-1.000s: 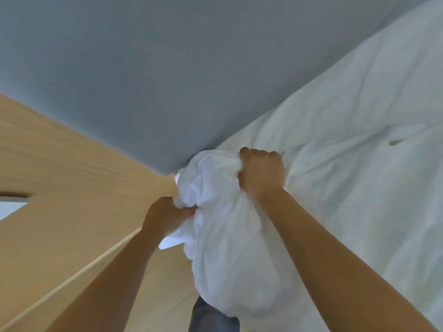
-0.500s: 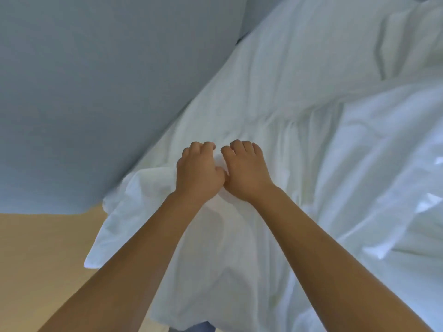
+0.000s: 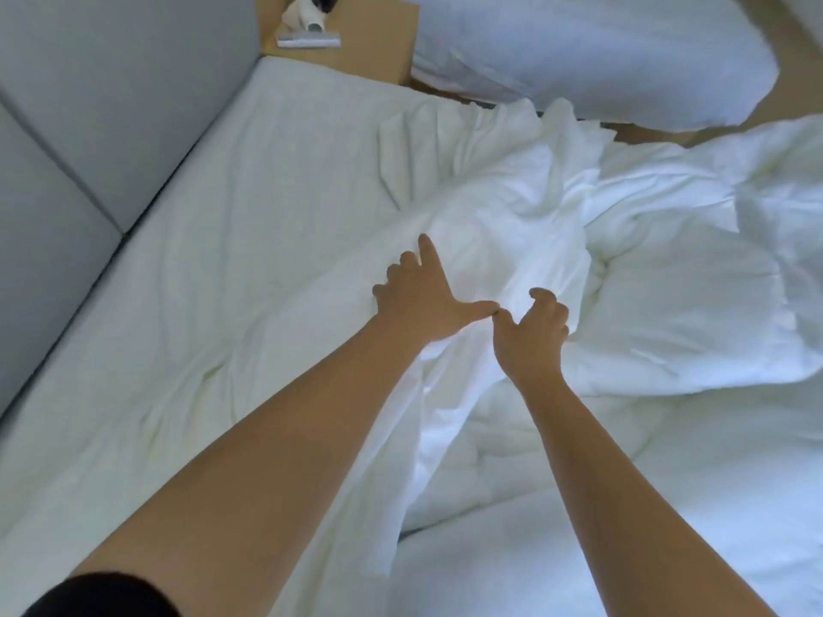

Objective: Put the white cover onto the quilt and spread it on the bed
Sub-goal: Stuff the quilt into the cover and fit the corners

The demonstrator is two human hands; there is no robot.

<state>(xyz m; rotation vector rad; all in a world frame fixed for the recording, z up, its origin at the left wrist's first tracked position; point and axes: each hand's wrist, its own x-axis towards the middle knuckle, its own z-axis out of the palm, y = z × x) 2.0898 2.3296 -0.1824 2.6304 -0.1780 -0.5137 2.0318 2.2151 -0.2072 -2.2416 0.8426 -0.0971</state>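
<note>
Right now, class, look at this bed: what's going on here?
A person leans over the bed with both bare arms stretched out. The left hand lies on the bunched white cover, forefinger straight and the other fingers bent. The right hand is beside it with curled fingers, and the thumbs meet. Whether either hand has a grip on the cloth is unclear. The quilt lies crumpled to the right, below a pillow. Nothing is spread flat yet.

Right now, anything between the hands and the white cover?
Nothing visible. The left hand and the right hand touch the white cover directly; the bunched quilt lies to their right, the pillow beyond it.
</note>
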